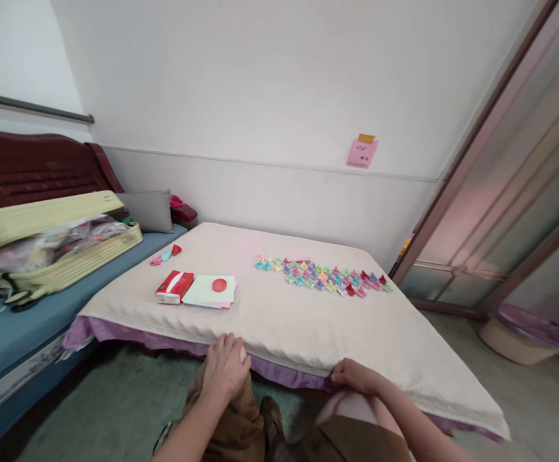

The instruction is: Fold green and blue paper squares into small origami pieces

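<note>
Left hand [226, 364]: draped on brown-trousered knee [246, 401], grip indeterminable | Right hand [356, 375]: curled at cream cloth [279, 327] edge, hold indeterminable | Multicoloured folded-paper pieces [323, 277]: 1 o'clock from hands | Pale-green-topped paper stack [201, 290], red disc [219, 285] atop: 10–11 o'clock | Handling: light pieces probably need gentle fingertips, untugged cloth.

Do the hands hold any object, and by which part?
The left hand rests on the leg, holding nothing. The right hand curls at the edge of the cloth; whether it grips it cannot be told.
</note>
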Available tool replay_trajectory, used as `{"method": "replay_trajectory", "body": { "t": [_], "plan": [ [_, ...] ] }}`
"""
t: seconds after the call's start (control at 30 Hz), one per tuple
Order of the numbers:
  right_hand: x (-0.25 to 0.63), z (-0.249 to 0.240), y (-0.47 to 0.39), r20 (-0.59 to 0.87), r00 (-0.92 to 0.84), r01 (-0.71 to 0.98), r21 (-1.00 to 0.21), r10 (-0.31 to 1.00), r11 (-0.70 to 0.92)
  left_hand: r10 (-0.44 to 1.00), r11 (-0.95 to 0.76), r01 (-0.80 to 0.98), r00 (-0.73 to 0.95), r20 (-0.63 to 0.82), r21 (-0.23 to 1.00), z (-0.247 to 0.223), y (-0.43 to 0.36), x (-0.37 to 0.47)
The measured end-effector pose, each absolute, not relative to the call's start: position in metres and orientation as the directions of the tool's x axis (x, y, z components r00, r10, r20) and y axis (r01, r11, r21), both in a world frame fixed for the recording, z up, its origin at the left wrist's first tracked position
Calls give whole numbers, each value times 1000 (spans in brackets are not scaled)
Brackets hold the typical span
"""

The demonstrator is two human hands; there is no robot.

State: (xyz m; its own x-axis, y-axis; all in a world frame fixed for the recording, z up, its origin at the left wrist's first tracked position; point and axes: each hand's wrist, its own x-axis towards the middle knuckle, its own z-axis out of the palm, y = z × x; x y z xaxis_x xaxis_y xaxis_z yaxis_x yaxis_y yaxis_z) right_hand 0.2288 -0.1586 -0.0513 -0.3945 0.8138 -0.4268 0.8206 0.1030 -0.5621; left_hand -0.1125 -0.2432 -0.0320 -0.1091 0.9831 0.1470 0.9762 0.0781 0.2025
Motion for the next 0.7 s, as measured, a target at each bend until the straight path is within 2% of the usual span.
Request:
{"method": "replay_trajectory", "body": {
  "t": [0.23,0.6,0.7],
  "plan": [
    [265,-46,-174,-349,-333,803,-592,876,70,982,65,981,-95,164,182,-28,-244,-112],
    [284,-71,-186,-253,-110,820,-570,961,-56,978,55,984,-87,190,169,-32,-248,-113],
    [291,-77,-190,-257,-22,796,-589,966,-139,978,64,982,-97,186,177,-33,-247,-113]
  ]
}}
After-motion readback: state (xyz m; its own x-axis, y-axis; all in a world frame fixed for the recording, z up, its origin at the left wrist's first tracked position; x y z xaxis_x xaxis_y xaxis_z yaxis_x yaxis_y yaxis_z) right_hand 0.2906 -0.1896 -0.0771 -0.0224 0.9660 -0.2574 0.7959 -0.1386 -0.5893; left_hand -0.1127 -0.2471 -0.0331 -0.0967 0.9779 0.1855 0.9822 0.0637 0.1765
